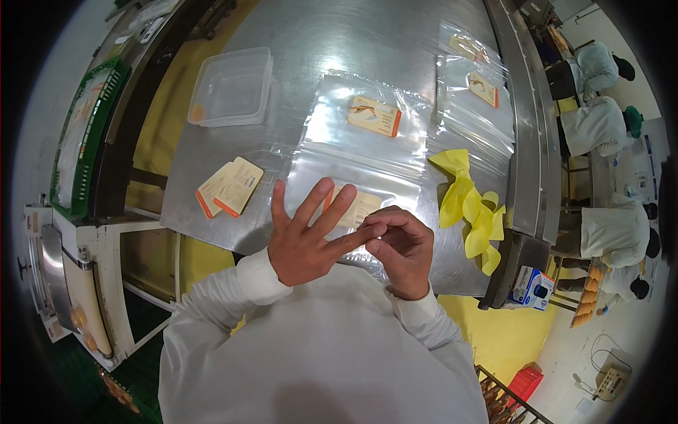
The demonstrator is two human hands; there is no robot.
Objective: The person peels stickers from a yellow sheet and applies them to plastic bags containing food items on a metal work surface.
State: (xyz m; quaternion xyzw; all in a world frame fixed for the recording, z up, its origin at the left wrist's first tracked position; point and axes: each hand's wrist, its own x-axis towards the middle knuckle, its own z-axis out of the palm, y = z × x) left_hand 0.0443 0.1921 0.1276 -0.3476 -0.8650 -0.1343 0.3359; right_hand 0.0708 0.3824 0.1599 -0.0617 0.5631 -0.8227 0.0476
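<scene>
My left hand (315, 238) is held over the steel table's near edge with its fingers spread, and I see nothing gripped in it. My right hand (405, 252) has its thumb and fingertips bent in against the left index fingertip; whether something small is pinched there cannot be made out. Beneath the hands lie clear plastic bags (365, 164). One printed card (374, 115) shows on the upper bag, and a second card (360, 206) is partly covered by my fingers. Two overlapping cards (233, 185) rest on the table to the left of my left hand.
A clear plastic tub (233, 87) stands at the far left of the steel table (296, 32). More bags with cards (471, 95) lie right, above curled yellow strips (469, 206). A green crate (87, 132) sits left. Several people in white (598, 127) work beyond the right side.
</scene>
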